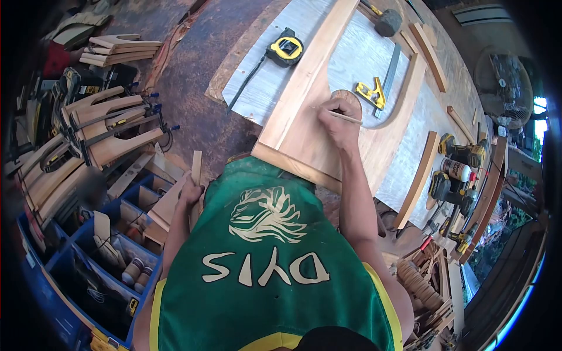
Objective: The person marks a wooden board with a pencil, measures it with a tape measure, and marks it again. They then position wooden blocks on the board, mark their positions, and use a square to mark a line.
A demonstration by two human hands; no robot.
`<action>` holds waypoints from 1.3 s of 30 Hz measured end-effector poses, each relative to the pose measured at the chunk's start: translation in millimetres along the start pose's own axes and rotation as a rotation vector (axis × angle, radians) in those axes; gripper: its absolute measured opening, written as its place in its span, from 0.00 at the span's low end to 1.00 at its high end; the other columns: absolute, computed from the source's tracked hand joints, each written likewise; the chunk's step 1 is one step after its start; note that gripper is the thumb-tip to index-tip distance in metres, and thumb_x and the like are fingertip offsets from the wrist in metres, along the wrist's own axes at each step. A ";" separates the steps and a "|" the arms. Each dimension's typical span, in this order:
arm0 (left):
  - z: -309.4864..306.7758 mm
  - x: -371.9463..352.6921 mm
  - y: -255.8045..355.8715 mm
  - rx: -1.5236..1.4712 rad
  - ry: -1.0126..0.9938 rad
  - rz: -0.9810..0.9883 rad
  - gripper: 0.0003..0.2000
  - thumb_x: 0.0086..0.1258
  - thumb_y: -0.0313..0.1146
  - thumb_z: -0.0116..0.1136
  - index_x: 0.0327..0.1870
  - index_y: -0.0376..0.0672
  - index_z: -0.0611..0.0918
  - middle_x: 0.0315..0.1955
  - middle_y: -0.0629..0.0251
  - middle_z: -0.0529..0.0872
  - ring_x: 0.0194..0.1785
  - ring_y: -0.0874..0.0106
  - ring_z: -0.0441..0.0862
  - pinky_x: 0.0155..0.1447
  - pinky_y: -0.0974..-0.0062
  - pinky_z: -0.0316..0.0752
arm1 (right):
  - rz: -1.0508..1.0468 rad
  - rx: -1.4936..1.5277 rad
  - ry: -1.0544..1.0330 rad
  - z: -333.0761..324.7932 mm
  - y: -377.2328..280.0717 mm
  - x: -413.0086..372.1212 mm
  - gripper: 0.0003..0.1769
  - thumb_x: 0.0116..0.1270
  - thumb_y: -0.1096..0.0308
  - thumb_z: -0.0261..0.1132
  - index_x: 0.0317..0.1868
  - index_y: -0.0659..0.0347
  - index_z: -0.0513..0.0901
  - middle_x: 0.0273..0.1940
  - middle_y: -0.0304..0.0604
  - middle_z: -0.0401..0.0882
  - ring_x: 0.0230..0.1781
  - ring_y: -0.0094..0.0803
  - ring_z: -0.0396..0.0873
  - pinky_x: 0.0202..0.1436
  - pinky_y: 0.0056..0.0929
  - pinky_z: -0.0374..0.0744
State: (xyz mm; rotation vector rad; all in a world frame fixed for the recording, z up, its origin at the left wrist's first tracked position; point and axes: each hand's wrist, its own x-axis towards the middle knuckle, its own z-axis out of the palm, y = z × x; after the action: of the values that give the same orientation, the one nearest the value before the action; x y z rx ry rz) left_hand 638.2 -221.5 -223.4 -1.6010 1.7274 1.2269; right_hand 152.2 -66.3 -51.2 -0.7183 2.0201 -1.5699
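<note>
My right hand (341, 120) is closed around a pencil (352, 120), its point close to the surface of a wide wooden panel (304, 131). Partly under that hand lies a round wooden disc (349, 99). The panel belongs to a wooden frame with a curved inner edge (404, 96), resting on a pale sheet (249, 76). Down by my left side, my left hand (191, 192) grips a wooden piece (196, 167) whose narrow end sticks up past the fingers; its lower part is hidden by my arm and shirt.
A tape measure (285, 49), a yellow combination square (374, 93) and a mallet (388, 23) lie around the frame. Cordless drills (462, 149) and a glue bottle (458, 169) stand at right. Clamped curved wood (117, 126) and a blue divided bin (76, 240) are at left.
</note>
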 end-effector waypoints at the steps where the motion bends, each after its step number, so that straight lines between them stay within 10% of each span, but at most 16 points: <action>1: 0.9 1.4 -1.4 0.003 -0.006 0.001 0.39 0.60 0.35 0.65 0.73 0.34 0.63 0.58 0.35 0.83 0.66 0.43 0.80 0.70 0.55 0.72 | 0.014 -0.033 0.012 0.6 -0.4 -1.4 0.07 0.59 0.68 0.75 0.31 0.62 0.87 0.28 0.33 0.84 0.29 0.19 0.79 0.35 0.23 0.78; 16: 25.1 1.6 -31.6 -0.016 -0.004 0.029 0.41 0.61 0.37 0.67 0.76 0.32 0.63 0.70 0.29 0.71 0.74 0.39 0.69 0.77 0.54 0.65 | 0.058 -0.181 0.005 5.7 -15.6 -3.0 0.07 0.56 0.68 0.74 0.28 0.62 0.86 0.28 0.34 0.85 0.29 0.20 0.79 0.34 0.24 0.78; 25: -7.7 -38.0 4.9 -0.210 -0.062 -0.077 0.36 0.61 0.30 0.62 0.73 0.31 0.65 0.50 0.40 0.85 0.54 0.50 0.86 0.61 0.57 0.79 | 0.075 0.136 -0.115 -23.3 -13.9 -6.1 0.06 0.64 0.72 0.72 0.31 0.64 0.85 0.33 0.40 0.85 0.32 0.23 0.79 0.38 0.26 0.77; 33: -145.8 -186.5 164.0 -0.399 0.432 0.790 0.37 0.59 0.28 0.56 0.74 0.31 0.65 0.55 0.51 0.79 0.55 0.65 0.79 0.60 0.66 0.76 | 0.347 0.149 -0.208 -16.3 -85.2 -120.3 0.20 0.82 0.55 0.58 0.43 0.64 0.85 0.35 0.41 0.82 0.37 0.30 0.78 0.45 0.32 0.76; 36: -158.9 -248.4 260.8 -0.612 0.395 0.933 0.36 0.58 0.27 0.57 0.73 0.31 0.67 0.54 0.55 0.80 0.53 0.69 0.78 0.59 0.71 0.75 | -0.281 -0.150 -0.434 1.8 -113.6 -135.0 0.31 0.66 0.52 0.75 0.60 0.66 0.80 0.44 0.51 0.80 0.44 0.45 0.83 0.47 0.39 0.81; 39: -150.6 -287.5 340.4 -0.551 0.382 1.237 0.29 0.61 0.26 0.58 0.66 0.30 0.72 0.50 0.57 0.82 0.50 0.70 0.80 0.57 0.72 0.76 | -0.420 -0.269 -0.461 2.7 -140.5 -148.1 0.44 0.56 0.50 0.83 0.65 0.67 0.76 0.53 0.53 0.80 0.53 0.38 0.83 0.52 0.35 0.82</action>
State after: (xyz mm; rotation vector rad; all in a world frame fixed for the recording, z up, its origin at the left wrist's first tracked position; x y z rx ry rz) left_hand 403.9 -228.4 184.3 -0.9169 3.0034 2.1676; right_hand 280.4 1.1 92.7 -1.5348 1.8154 -1.1863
